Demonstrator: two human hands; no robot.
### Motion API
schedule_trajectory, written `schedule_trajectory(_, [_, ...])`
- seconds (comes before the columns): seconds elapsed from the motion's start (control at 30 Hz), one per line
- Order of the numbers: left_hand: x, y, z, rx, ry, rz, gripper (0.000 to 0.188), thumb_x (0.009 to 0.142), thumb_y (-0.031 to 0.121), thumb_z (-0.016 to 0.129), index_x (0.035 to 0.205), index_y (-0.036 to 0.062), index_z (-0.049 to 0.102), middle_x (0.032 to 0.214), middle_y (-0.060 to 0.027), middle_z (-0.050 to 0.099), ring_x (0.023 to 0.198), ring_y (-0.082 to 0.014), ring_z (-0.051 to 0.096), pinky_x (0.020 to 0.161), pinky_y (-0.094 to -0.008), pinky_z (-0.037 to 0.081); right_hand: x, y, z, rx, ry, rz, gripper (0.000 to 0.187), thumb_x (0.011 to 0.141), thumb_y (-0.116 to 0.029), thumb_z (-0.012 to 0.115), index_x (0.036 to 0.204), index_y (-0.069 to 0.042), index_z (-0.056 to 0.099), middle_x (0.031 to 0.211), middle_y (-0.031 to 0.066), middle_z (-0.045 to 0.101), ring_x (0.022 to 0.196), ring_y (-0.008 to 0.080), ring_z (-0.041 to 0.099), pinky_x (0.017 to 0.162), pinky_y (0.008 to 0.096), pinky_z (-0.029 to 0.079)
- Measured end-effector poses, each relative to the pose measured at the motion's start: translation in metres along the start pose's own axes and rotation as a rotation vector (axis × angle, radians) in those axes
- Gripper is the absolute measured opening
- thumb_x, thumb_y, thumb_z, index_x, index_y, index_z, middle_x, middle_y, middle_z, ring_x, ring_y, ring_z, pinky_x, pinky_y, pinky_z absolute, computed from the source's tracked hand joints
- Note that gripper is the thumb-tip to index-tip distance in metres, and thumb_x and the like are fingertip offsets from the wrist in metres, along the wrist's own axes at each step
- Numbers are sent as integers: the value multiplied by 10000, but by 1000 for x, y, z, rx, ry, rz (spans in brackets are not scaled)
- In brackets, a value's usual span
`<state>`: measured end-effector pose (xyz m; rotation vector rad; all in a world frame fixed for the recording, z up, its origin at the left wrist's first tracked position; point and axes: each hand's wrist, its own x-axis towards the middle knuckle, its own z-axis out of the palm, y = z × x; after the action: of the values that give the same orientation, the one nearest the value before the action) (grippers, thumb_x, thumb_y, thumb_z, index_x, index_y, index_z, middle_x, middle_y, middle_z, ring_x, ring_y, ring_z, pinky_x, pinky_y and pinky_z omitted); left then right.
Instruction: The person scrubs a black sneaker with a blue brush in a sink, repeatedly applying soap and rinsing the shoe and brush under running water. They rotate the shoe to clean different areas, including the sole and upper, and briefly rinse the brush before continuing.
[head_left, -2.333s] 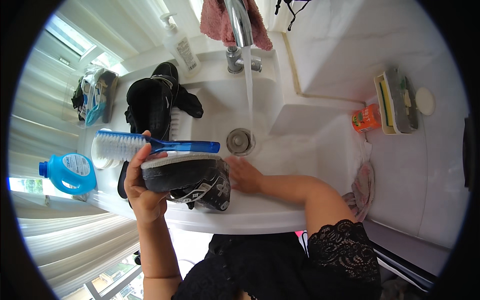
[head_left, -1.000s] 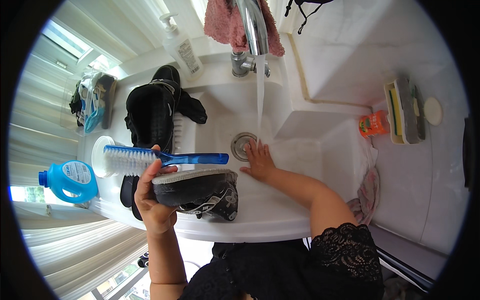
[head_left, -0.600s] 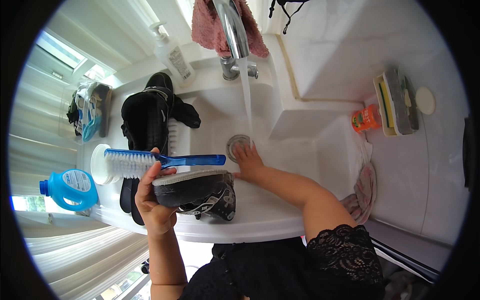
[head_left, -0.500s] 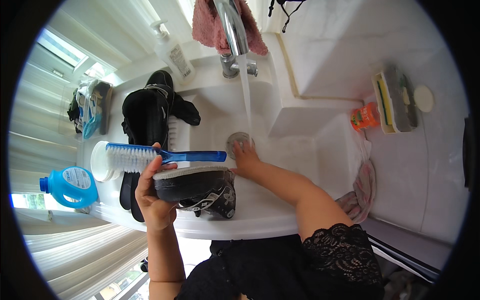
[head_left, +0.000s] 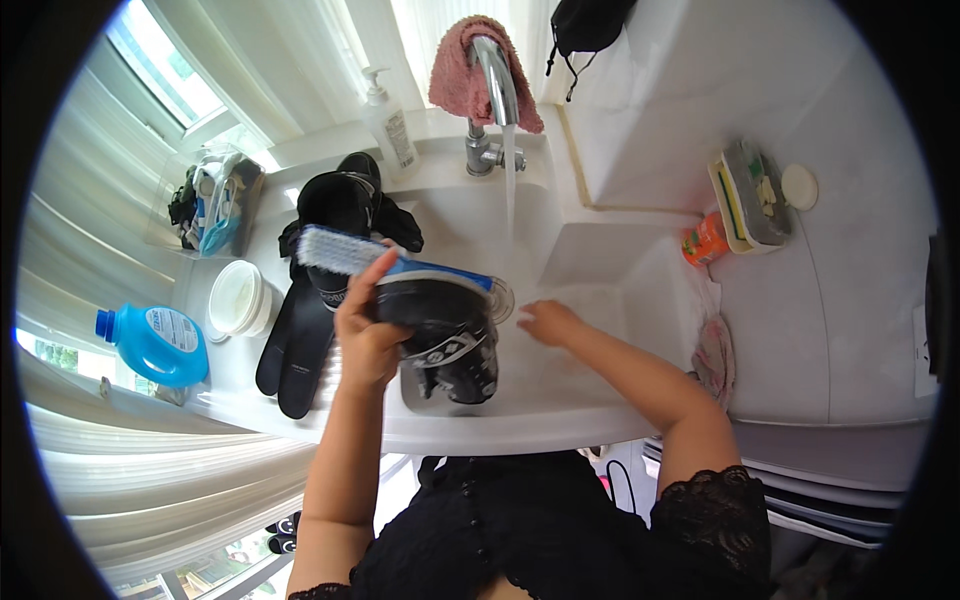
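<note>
My left hand (head_left: pixel 372 330) is closed around a black shoe (head_left: pixel 440 315) with a white-patterned upper, held on its side over the sink (head_left: pixel 590 370). The same hand grips a blue-handled scrub brush (head_left: pixel 345 252) with white bristles, lying along the shoe's sole. My right hand (head_left: pixel 550 323) is over the basin, right of the drain (head_left: pixel 500 300), its fingers curled together. A small white spot shows at its fingertips, too small to name. Water runs from the chrome faucet (head_left: pixel 497 85) into the basin. A second black shoe (head_left: pixel 340 205) rests on the left ledge.
Two black insoles (head_left: pixel 300 350), a white tub (head_left: pixel 240 298) and a blue detergent jug (head_left: pixel 160 345) stand or lie on the left. Behind are a pump bottle (head_left: pixel 390 125) and a clear bin (head_left: pixel 215 200). An orange bottle (head_left: pixel 705 240) and a sponge holder (head_left: pixel 750 195) are at right.
My right hand has lifted off the drain and moved right, its fingers curling. My left hand has raised the shoe and brush away from me, tilting the brush. The view has shifted.
</note>
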<state>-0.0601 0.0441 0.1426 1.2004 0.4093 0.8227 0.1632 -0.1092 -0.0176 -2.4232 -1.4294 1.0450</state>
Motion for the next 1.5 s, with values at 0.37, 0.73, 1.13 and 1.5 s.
schedule_trajectory(0.37, [-3,-52,6,0,3,-100,817,445,-172,471,1237,-8,586,1338,-97,424,1281,-239,411,1087,-287,276,3,-65,-66,638,644,-81,337,812,-204,645,1092,-16,647,896,118,693,846,225,664,769,324,511])
schedule_trajectory(0.73, [-17,-73,-5,238,-237,-2,733,496,-171,498,1178,60,630,1380,-121,411,1318,-278,380,1106,-320,238,-4,-90,-69,843,-30,-257,328,893,-341,615,1056,-60,660,887,50,650,857,163,593,759,298,470])
schedule_trajectory(1.13, [-20,-66,-13,339,-119,63,594,521,-127,505,1042,108,668,1471,-156,318,1342,-306,342,1036,-367,332,-75,-5,-66,787,2,92,214,917,-225,562,814,-38,547,622,11,508,423,107,482,416,276,416])
schedule_trajectory(1.5, [-17,-70,-23,303,-78,32,648,497,-131,511,1094,88,635,1480,-121,305,1329,-259,367,1039,-323,331,-77,-15,-93,648,82,69,211,896,-240,594,876,-30,600,608,12,496,398,126,478,427,295,441])
